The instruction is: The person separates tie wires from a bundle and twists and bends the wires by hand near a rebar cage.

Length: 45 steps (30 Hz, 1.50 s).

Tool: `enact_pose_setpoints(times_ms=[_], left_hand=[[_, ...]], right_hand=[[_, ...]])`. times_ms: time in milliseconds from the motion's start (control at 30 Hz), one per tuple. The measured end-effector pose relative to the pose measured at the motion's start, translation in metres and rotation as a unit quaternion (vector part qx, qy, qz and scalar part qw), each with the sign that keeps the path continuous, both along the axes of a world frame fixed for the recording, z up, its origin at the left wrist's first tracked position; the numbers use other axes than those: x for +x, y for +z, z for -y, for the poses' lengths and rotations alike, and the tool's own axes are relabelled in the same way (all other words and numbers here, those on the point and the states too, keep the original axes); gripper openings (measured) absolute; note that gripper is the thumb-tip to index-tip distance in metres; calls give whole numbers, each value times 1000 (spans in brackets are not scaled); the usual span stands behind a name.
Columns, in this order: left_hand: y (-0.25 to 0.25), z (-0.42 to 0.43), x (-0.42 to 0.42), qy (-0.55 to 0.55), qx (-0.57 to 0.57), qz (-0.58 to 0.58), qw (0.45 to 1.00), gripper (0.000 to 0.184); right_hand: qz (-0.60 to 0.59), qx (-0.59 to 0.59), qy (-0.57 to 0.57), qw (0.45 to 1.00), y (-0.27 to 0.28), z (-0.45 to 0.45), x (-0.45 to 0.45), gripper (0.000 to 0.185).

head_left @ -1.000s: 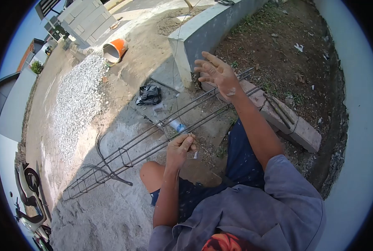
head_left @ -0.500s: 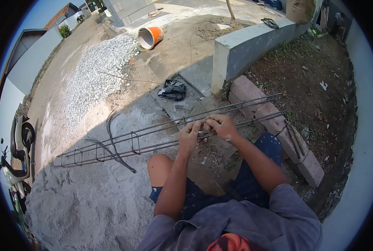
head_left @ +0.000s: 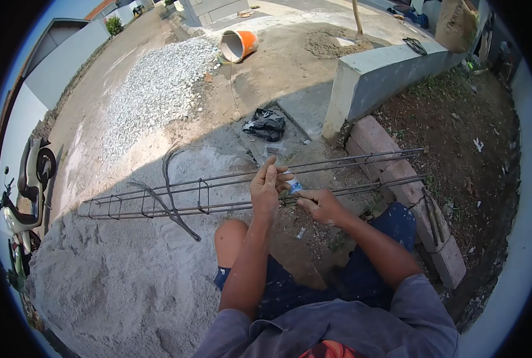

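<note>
The steel cage is laid just beyond the knees, long axis from left to right. Both its bar pairs are overlapped by the left hand, only the nearer by the right hand. Hands are apart; whether anything is pinched cannot be told.

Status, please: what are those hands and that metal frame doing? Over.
Bare left hand: fingers loosely open. Bare right hand: fingers curled, grip unclear. Long, dark steel-rod cage: lying crosswise ahead. Dark, bent wire bundle: over its left half, possibly obstructing.
</note>
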<state>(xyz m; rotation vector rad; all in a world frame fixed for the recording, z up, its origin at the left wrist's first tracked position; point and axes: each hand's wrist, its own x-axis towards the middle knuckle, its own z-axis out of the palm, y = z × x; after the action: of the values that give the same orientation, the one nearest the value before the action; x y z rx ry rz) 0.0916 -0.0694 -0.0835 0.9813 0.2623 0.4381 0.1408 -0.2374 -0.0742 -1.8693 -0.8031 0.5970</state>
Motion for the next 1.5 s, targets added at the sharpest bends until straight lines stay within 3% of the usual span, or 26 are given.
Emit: enact_pose_setpoints(times_ms=[267, 367, 467, 567, 667, 767, 967, 1133, 1367, 1500], left_hand=[[7, -13, -7, 0, -125, 52, 991, 43], [2, -23, -9, -2, -183, 71, 981, 45], [1, -25, -11, -4, -221, 57, 974, 46], [-4, -21, -9, -26, -239, 12, 971, 46], [-13, -13, -8, -78, -226, 6, 971, 43], [-11, -6, -7, -85, -209, 15, 974, 39], [1, 0, -5, -118, -275, 112, 947, 28], [5, 21, -5, -163, -234, 62, 956, 26], [3, 10, -5, -170, -258, 113, 944, 24], [10, 4, -10, -174, -260, 122, 942, 24]], right_hand=[[19, 36, -37, 998, -13, 3, 6, 28], [-38, -6, -47, 998, -6, 4, 3, 27], [-145, 29, -74, 986, 3, 3, -2, 28], [-80, 41, -62, 994, 0, 4, -1, 28], [85, 82, -24, 993, -13, 3, 0, 29], [42, 70, -25, 996, -11, 4, -1, 29], [-247, 24, -6, 969, 1, 10, 4, 30], [-309, 51, -29, 949, 3, 18, 7, 26], [-329, -10, -18, 944, 13, 18, -1, 18], [-410, 23, 44, 911, 14, 20, -1, 20]])
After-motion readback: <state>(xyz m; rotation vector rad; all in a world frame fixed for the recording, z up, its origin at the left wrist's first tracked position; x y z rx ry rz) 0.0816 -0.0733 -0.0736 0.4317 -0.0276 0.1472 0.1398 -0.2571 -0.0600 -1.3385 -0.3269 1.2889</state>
